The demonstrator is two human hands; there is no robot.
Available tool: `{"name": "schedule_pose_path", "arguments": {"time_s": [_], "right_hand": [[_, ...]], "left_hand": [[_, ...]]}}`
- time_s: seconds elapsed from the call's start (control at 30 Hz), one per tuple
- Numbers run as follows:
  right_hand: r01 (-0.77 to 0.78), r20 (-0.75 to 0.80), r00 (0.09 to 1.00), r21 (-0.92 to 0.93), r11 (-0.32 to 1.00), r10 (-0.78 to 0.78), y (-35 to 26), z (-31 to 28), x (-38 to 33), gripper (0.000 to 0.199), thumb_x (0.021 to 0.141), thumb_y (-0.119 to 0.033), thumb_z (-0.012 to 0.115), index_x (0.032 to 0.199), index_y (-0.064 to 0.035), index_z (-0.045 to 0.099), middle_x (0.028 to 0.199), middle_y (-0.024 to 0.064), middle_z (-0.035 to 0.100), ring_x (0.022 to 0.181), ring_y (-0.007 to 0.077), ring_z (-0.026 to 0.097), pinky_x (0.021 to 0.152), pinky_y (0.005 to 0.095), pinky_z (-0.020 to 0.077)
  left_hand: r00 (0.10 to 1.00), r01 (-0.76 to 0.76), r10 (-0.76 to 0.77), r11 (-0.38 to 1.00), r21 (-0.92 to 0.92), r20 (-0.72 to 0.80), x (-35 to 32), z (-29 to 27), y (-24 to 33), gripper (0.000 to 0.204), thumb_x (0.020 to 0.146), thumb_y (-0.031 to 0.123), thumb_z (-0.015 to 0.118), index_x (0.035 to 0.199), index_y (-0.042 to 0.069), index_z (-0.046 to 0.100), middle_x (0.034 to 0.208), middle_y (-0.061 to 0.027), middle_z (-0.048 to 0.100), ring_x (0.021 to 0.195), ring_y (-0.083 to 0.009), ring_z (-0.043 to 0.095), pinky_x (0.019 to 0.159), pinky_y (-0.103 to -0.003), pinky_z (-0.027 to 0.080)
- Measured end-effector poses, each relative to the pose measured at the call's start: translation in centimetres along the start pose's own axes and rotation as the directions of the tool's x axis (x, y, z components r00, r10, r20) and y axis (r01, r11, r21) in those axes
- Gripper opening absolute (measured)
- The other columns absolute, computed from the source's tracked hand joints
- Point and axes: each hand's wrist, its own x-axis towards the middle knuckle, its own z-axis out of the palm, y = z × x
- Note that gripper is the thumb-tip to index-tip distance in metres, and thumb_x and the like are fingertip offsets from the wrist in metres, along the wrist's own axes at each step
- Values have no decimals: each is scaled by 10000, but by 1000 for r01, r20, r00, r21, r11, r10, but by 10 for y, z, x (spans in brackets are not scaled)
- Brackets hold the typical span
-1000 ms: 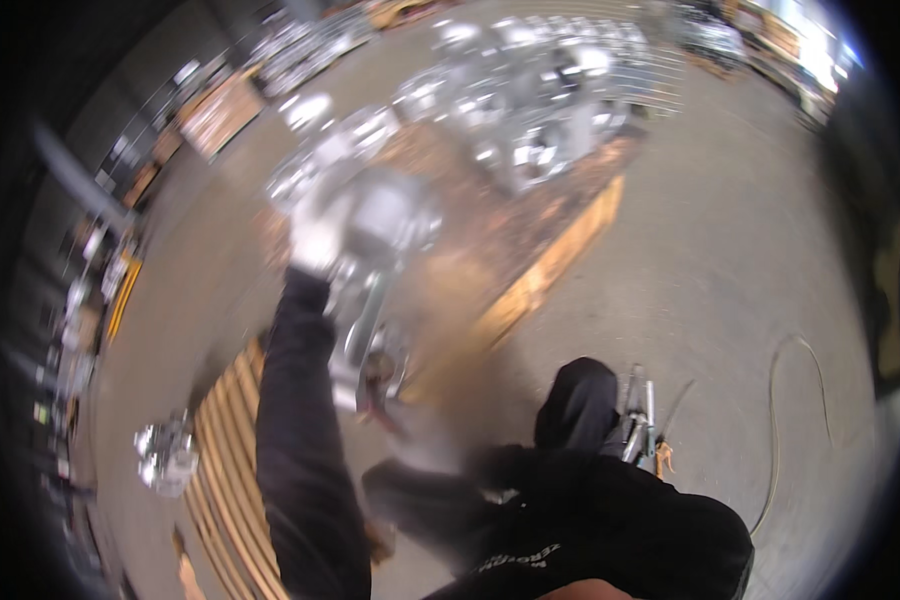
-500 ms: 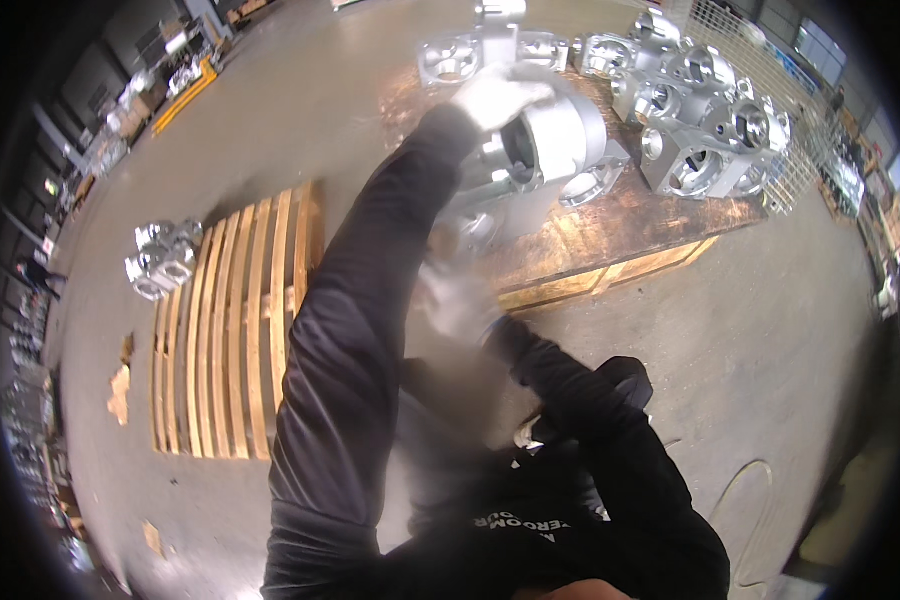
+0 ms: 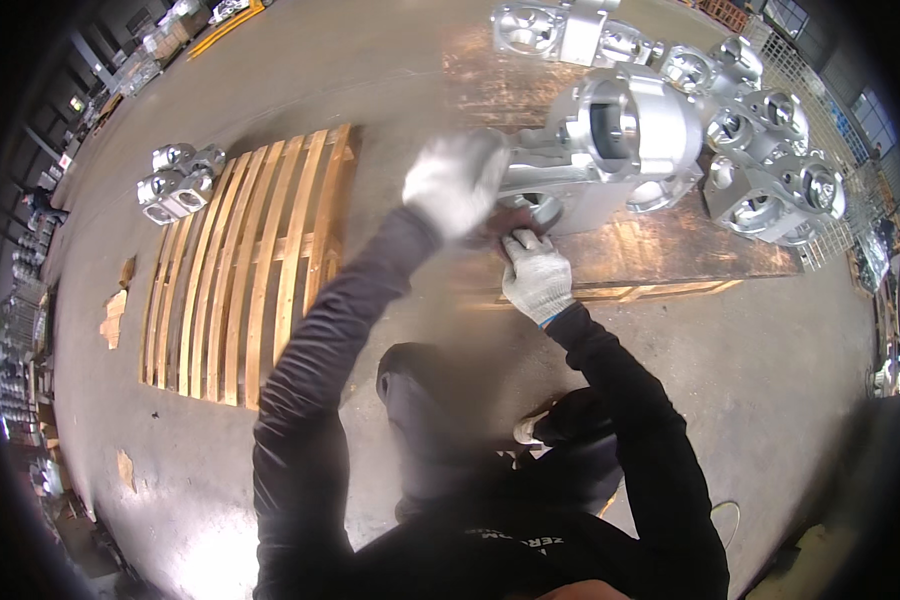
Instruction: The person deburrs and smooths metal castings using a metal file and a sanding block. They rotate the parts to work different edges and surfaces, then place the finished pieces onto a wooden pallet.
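Observation:
A large silvery metal casting [image 3: 610, 150] with round bores lies on the wooden tabletop [image 3: 660, 245] in front of me. My left hand [image 3: 457, 183], in a pale work glove, is at the casting's left end; motion smears its fingers. My right hand [image 3: 537, 277], in a whitish knit glove, is just below that end with its fingers curled closed. At its fingertips is a blurred, reddish-brown flat piece [image 3: 510, 222], against the casting's open end; its exact kind does not show.
Several similar castings [image 3: 770, 150] crowd the table's right side, and another [image 3: 560, 30] stands at its far edge. A slatted wooden pallet [image 3: 250, 260] lies on the floor to the left, with a small group of castings [image 3: 180, 182] beside it. A wire mesh cage [image 3: 820, 230] stands behind the table.
My left hand has come off the casting's top and moved down and left to its end. My right hand has risen to that end. The view has shifted, moving the table rightward.

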Motion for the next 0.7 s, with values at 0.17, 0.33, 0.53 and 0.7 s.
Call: {"name": "schedule_pose_path", "arguments": {"time_s": [0.17, 0.33, 0.53, 0.7], "right_hand": [[-585, 481, 771, 794, 166, 418, -41, 29, 20, 303, 880, -153, 733, 1153, -25, 754, 936, 97, 752, 870, 195, 714, 746, 333, 570], [-277, 155, 926, 899, 339, 345, -46, 25, 19, 303, 903, -114, 677, 1186, -21, 733, 1030, 81, 737, 891, 191, 707, 793, 311, 565], [18, 106, 994, -28, 999, -15, -2, 9, 6, 414, 863, -402, 765, 1102, -68, 717, 1118, 88, 689, 998, 299, 687, 901, 428, 562], [-420, 356, 908, 790, 447, 223, -37, 2, 34, 259, 919, -152, 675, 1134, -18, 728, 879, 108, 728, 714, 194, 678, 622, 357, 520]], "left_hand": [[986, 158, -164, 974, -162, -26, -16, 19, -1, 477, 1071, 379, 489, 1388, 56, 639, 1446, -237, 614, 1390, -441, 525, 1188, -468, 409], [972, 21, -54, 989, -149, -227, -16, 24, -3, 350, 1098, 335, 458, 1189, 124, 722, 1320, -91, 672, 1132, -391, 628, 1022, -475, 488], [922, -181, 82, 956, -232, -379, -14, 58, -40, 296, 1089, 276, 513, 1194, 84, 711, 1148, -187, 713, 1012, -421, 661, 924, -483, 536], [923, -192, 133, 972, -133, -361, -8, 70, -56, 272, 1084, 189, 511, 1217, 41, 696, 1101, -226, 711, 1003, -427, 673, 889, -478, 552]]}}
